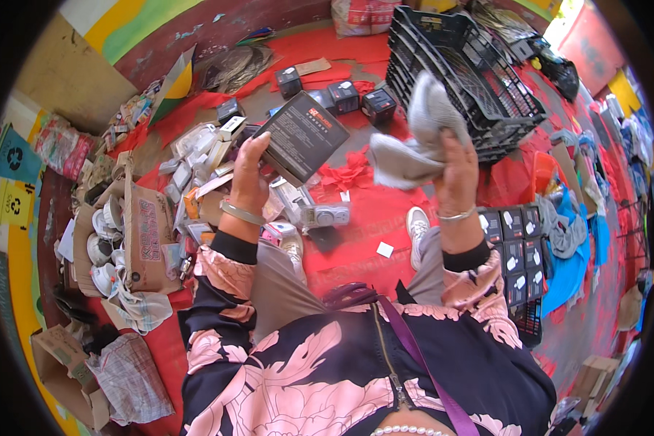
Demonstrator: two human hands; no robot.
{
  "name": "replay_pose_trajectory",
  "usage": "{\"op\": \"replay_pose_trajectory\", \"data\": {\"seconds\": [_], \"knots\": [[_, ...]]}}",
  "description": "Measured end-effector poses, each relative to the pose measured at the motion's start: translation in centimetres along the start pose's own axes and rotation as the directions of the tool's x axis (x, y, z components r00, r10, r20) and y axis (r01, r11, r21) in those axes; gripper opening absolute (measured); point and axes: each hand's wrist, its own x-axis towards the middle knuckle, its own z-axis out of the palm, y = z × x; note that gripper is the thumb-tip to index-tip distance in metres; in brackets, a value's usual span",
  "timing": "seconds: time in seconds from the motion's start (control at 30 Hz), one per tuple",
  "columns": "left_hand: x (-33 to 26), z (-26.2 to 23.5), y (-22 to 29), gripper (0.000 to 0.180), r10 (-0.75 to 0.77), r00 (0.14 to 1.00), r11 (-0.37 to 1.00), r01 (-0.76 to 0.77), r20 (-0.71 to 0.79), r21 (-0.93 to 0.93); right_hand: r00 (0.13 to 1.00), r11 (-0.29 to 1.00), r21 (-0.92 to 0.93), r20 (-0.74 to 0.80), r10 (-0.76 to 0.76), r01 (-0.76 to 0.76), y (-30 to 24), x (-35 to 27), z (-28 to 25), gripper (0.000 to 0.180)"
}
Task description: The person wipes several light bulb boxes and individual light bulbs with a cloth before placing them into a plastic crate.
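Observation:
My left hand [250,173] grips a black box [307,138] by its left edge, with the printed face toward me. In my right hand [455,174] is a grey cloth [429,131], bunched up and hanging to the left of the fingers. Box and cloth are held apart, above the red floor covering. Below the box, a heap of small white and grey boxes [200,156] spreads over the floor. A grey device in clear packaging [325,215] lies at the heap's near end.
A black plastic crate [479,87] stands at the far right. Several dark boxes [343,96] sit beyond my hands; more are stacked in rows [512,251] by my right leg. At left, a cardboard carton [149,240] stands beside white cups [103,249]. A woven sack [131,378] lies nearer.

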Motion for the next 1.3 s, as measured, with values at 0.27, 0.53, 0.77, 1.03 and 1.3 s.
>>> {"op": "replay_pose_trajectory", "data": {"seconds": [0.27,0.53,0.77,1.03,1.3], "knots": [[-3.2,3.1,-9.1,0.038,0.018,1.0,0.984,-0.016,0.012,-0.176,0.651,0.088,-0.648,0.759,0.0,0.757,6.1,-4.6,5.0,0.047],[-4.3,5.7,-9.6,0.056,-0.009,0.999,1.0,0.01,0.045,-0.009,0.761,-0.039,-0.782,0.616,-0.202,0.623,7.3,-1.9,4.1,0.041],[-4.1,5.6,-10.3,0.06,0.006,1.0,0.999,-0.006,0.005,0.035,0.984,0.241,-0.955,0.179,0.0,0.174,7.5,1.5,1.0,0.036],[-4.1,3.7,-7.3,0.044,-0.08,0.99,0.967,0.106,0.119,-0.23,0.894,0.86,-0.284,-0.282,0.349,-0.425,4.8,5.5,-4.8,0.038],[-4.9,5.7,-5.9,0.078,0.395,0.872,0.897,-0.434,0.291,0.083,0.694,0.712,-0.138,0.159,0.702,-0.689,8.5,0.6,-1.4,0.045]]}}
